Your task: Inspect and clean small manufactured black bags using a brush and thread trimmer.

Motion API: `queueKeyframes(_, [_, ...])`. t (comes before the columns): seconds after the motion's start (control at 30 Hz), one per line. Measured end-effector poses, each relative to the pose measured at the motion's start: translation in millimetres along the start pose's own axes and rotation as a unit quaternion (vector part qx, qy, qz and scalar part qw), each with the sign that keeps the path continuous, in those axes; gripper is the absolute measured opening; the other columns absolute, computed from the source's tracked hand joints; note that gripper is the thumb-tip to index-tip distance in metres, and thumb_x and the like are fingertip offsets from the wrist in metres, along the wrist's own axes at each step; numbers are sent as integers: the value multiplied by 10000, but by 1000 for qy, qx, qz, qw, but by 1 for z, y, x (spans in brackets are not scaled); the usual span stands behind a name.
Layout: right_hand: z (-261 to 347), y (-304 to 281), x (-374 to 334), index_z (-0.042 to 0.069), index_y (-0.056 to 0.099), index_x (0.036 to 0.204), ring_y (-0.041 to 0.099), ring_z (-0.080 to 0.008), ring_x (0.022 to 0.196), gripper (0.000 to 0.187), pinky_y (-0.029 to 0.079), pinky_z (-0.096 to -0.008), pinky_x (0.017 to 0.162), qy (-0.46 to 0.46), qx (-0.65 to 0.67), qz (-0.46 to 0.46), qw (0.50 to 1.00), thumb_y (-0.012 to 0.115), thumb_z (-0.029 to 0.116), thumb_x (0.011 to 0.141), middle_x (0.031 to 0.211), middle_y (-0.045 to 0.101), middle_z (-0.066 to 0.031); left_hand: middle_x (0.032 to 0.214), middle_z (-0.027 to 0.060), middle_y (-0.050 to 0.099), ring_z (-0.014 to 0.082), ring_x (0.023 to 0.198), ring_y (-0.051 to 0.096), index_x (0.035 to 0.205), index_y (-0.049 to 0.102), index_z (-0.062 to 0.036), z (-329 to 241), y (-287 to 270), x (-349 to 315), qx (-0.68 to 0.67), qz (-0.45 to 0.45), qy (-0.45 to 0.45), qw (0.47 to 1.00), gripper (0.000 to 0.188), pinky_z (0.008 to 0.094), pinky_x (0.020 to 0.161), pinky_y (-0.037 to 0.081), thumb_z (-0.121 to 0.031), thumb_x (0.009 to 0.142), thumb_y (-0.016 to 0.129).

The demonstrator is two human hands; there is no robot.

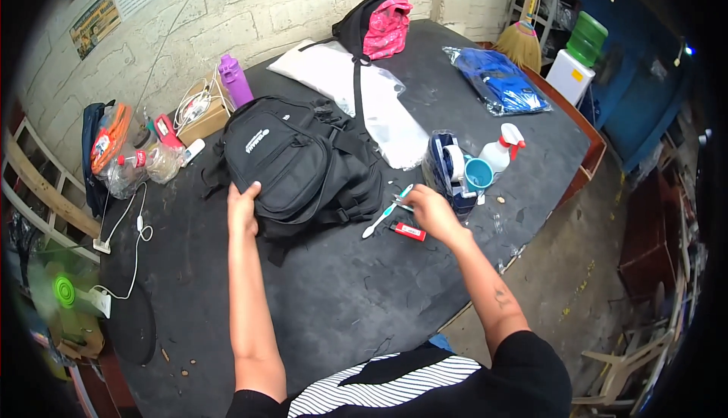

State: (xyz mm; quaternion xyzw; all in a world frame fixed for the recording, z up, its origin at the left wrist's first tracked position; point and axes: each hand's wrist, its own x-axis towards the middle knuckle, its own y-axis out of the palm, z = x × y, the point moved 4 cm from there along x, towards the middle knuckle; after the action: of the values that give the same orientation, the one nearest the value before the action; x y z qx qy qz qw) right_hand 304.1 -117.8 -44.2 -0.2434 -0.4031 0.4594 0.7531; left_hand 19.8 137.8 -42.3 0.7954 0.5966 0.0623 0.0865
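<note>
A black backpack (292,160) lies on the dark table, its front pocket facing up. My left hand (243,209) grips its near left edge, the thumb on top and the other fingers mostly hidden. Right of the bag, my right hand (434,212) is low over the table with its fingers drawn together at a white and teal toothbrush (377,224). A second slim piece crosses that toothbrush and runs toward my fingertips; what they pinch is partly hidden. Just below lies a small red box-like item (409,231).
Beyond my right hand stand a dark tape dispenser (447,164), a teal mug (478,174) and a spray bottle (498,151). Behind the backpack are a purple bottle (236,82), a white plastic package (387,118) and a pink-and-black bag (385,28). Bagged blue cloth (497,81) lies far right.
</note>
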Motion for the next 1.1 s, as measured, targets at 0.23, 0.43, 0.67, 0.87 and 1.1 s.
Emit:
queueKeyframes(0.23, [-69,51,45,76,639,866,562,-302,883,149,465,-406,791,-45,-233,58,970,519,76,778,908,569,-108,1217,130,531,230,1048,542,1330,331,23,10,-13,-24,-31,-31,-68,997,576,391,887,426,-131,848,608])
queueKeyframes(0.43, [-33,14,66,28,587,925,622,-334,841,178,508,-417,731,-86,-247,223,939,481,33,782,884,627,-163,1171,110,563,204,1003,560,1328,358,24,13,-22,-25,-81,5,-96,992,574,351,861,420,-179,854,609])
queueKeyframes(0.67, [39,-176,27,12,550,796,581,-343,828,72,459,-441,707,107,-413,-79,901,492,0,753,815,598,-161,1267,106,496,227,1168,472,1319,366,13,-7,-6,-31,-191,10,-20,981,569,357,1000,358,-148,843,635])
queueKeyframes(0.87, [-62,-175,10,29,633,764,650,-317,679,110,521,-403,600,232,-504,6,832,528,59,754,733,646,-164,1328,105,429,233,1212,419,1396,265,-79,-19,37,-36,-139,33,35,989,701,344,1021,324,-65,808,647])
queueKeyframes(1.1, [-102,-149,0,54,665,733,666,-295,702,131,528,-395,607,180,-543,114,812,538,83,745,768,665,-143,1319,99,446,235,1209,423,1383,297,-75,-21,27,-40,-143,19,40,989,670,344,1016,332,-65,803,633])
